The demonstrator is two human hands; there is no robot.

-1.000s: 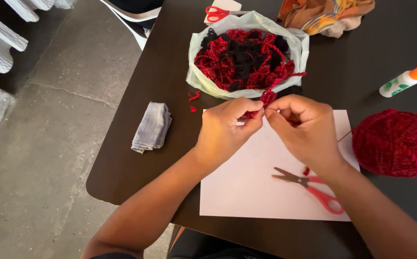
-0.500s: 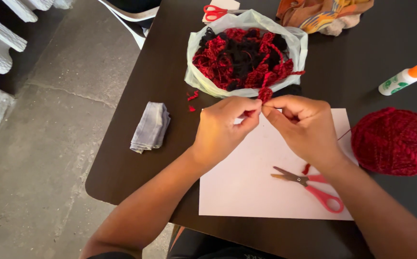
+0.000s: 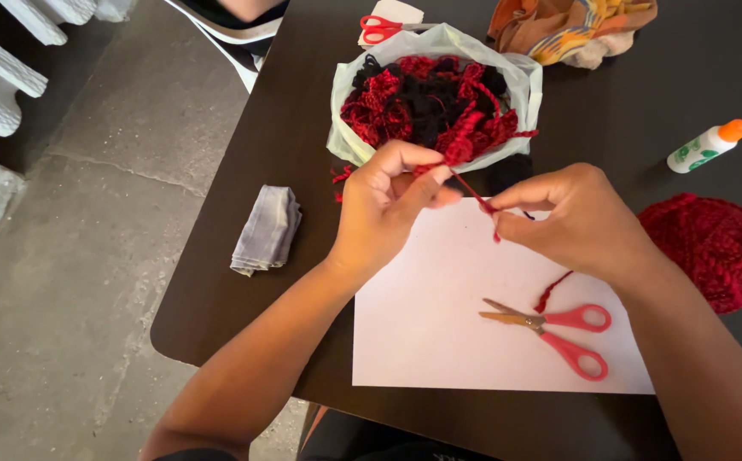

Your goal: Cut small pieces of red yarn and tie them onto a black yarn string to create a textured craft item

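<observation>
Both hands pinch a short red yarn strand taut above the white paper, left hand and right hand fingers closed on its ends, where a harder tug could likely snap or slip it.

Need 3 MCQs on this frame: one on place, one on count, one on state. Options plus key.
1. Where do the red scissors with blades showing lie?
A on the white paper
B in the bag
C on the floor

2. How many pairs of red-handled scissors show?
A one
B two
C three

3. What do both hands do?
A rest flat
B pinch a red yarn strand
C hold the glue bottle

A: the scissors rest on the sheet.
B: a second pair lies beyond the bag of yarn.
B: left hand and right hand grip the strand.
</observation>
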